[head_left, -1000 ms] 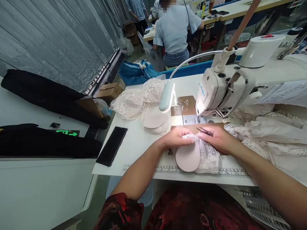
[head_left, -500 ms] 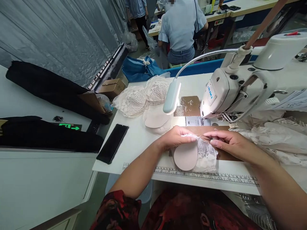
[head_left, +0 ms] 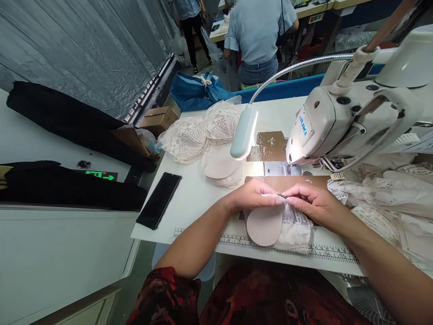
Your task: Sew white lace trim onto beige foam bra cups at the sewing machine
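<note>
My left hand (head_left: 252, 195) is closed, pinching the top edge of a pale pink foam bra cup (head_left: 264, 225) covered on its right by white lace (head_left: 295, 226). My right hand (head_left: 313, 201) is closed too, gripping small metal snips (head_left: 281, 195) whose tips meet the lace edge between both hands. The cup lies on the white sewing table (head_left: 196, 194) just in front of the sewing machine (head_left: 341, 117), above a printed ruler strip (head_left: 287, 247).
A stack of foam cups (head_left: 221, 168) and lace cups (head_left: 199, 135) sits behind my left hand. A black phone (head_left: 158, 200) lies at the table's left edge. Lace pieces (head_left: 389, 194) pile at the right. A gooseneck lamp (head_left: 244, 132) hangs overhead. A seated person (head_left: 259, 36) works beyond.
My right hand has drawn left toward my left hand, bringing the snips to the lace edge. The view has shifted slightly; the cup stays in place.
</note>
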`<state>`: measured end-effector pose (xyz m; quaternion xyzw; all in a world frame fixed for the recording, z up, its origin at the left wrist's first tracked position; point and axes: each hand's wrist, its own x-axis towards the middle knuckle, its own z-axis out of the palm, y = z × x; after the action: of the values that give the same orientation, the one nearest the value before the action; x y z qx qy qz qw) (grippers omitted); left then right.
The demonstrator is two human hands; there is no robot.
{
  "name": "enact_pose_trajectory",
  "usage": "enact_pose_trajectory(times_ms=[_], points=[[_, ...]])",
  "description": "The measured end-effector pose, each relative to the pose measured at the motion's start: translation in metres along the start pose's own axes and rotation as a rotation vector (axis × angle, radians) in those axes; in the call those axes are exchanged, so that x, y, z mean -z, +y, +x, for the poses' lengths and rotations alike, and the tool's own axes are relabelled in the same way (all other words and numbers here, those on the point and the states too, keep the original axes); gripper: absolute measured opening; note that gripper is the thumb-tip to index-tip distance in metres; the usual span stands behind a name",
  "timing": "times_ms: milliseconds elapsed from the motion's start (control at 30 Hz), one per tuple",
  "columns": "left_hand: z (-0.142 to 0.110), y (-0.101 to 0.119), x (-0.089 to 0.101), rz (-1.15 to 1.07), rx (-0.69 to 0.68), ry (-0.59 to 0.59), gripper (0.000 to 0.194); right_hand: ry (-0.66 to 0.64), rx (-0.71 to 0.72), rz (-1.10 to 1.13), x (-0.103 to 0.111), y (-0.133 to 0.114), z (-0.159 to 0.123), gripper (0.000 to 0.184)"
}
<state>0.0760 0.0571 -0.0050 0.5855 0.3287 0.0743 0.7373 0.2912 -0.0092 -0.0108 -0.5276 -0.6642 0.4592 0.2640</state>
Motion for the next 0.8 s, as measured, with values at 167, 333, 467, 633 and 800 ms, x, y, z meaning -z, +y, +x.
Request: enact_pose_trajectory(times_ms=[167,333,467,633,800], points=[[0.000,-0.001,0.000,-0.008,-0.032,0.007,0.033,-0.016,-0.066,0.052,0.006,0.001,-0.005,0.036],[0.002,-0.004,-0.001,0.061,-0.073,-0.038,0.034,-0.109,-0.055,-0.005,0.005,-0.004,-0.003,0.035],[0.003,-0.003,-0.001,0.093,-0.029,-0.043,0.035,-0.058,-0.008,-0.069,0.000,-0.005,0.002,0.029],[0.004,-0.004,-0.004,0.085,-0.065,-0.042,0.031,0.025,-0.073,0.066,-0.007,0.004,0.003,0.033],[0.003,-0.002,0.003,0.177,-0.154,-0.089,0.025,-0.052,-0.128,0.057,-0.008,0.007,0.003,0.041]])
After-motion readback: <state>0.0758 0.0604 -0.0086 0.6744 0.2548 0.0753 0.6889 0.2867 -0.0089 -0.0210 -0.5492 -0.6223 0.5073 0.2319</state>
